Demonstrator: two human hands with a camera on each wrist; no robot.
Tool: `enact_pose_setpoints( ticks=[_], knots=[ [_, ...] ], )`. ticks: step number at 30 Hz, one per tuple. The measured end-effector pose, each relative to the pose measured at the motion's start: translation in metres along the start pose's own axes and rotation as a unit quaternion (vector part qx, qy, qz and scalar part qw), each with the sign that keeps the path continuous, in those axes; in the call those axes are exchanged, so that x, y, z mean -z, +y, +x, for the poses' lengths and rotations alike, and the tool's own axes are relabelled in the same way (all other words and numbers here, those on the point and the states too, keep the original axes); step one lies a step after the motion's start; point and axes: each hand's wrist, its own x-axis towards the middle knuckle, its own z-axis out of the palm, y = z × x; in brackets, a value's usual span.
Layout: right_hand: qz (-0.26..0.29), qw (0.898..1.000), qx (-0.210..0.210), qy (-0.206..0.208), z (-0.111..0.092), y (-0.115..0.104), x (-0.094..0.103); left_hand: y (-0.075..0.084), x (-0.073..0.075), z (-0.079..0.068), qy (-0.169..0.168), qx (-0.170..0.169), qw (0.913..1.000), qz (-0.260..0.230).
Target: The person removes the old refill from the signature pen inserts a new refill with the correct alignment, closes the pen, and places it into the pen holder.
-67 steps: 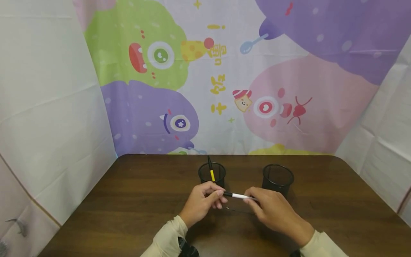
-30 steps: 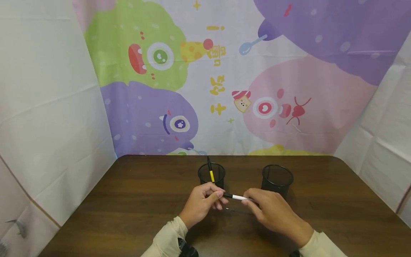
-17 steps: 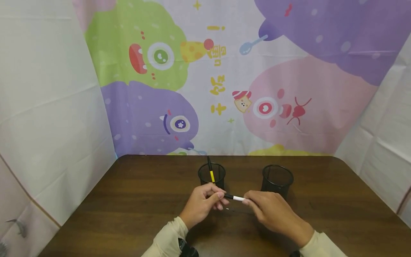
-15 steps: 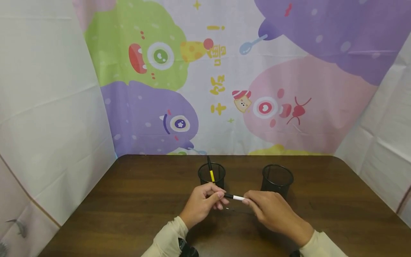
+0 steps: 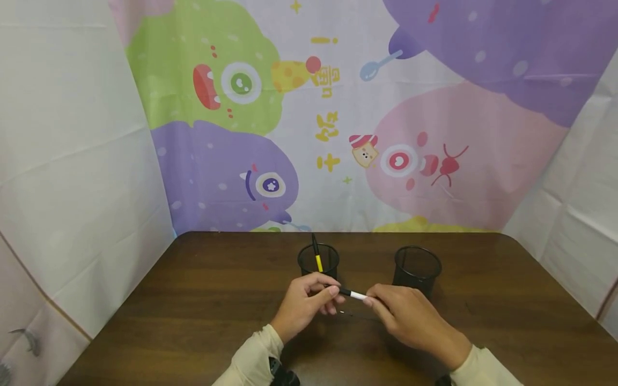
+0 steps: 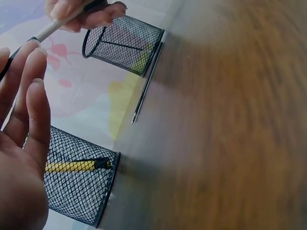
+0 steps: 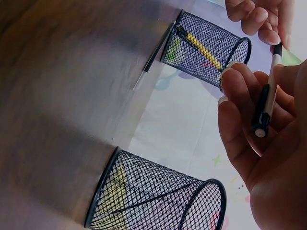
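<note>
A white ballpoint pen (image 5: 358,295) with a black grip and black clip spans the space between both hands, above the table. My left hand (image 5: 305,303) pinches its black front end between thumb and fingertips. My right hand (image 5: 412,317) grips the white barrel, and the push-button end (image 7: 260,131) shows beside its palm in the right wrist view. Behind the left hand stands a black mesh pen cup (image 5: 319,252) holding a yellow and black pen (image 5: 318,260). Thin black pen refills (image 6: 145,91) with metal tips lie on the table between the cups.
A second black mesh cup (image 5: 417,262) stands at the back right, behind the right hand. All of this is on a brown wooden table (image 5: 193,305). A cartoon-printed cloth (image 5: 333,203) hangs along the back edge, with white cloth at both sides.
The right hand has moved slightly along the pen, so less white barrel shows between the hands than two seconds ago. Both hands keep their hold, and the cups have not moved.
</note>
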Motion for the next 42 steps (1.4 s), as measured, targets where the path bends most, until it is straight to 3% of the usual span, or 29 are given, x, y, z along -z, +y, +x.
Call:
enact_pose_setpoints(
  ticks=[13,36,42],
  knots=[
    [0.011,1.000,-0.007,-0.004,-0.001,-0.003,0.001,0.001,-0.005,0.001,-0.002,0.013,0.9996,-0.026],
    [0.031,0.999,0.025,-0.013,0.001,-0.007,0.000,0.005,-0.014,0.000,0.001,-0.002,1.0000,0.001],
    [0.045,0.999,0.011,-0.028,0.001,-0.008,0.001,0.003,-0.015,0.000,0.005,-0.010,0.9999,-0.011]
  ],
)
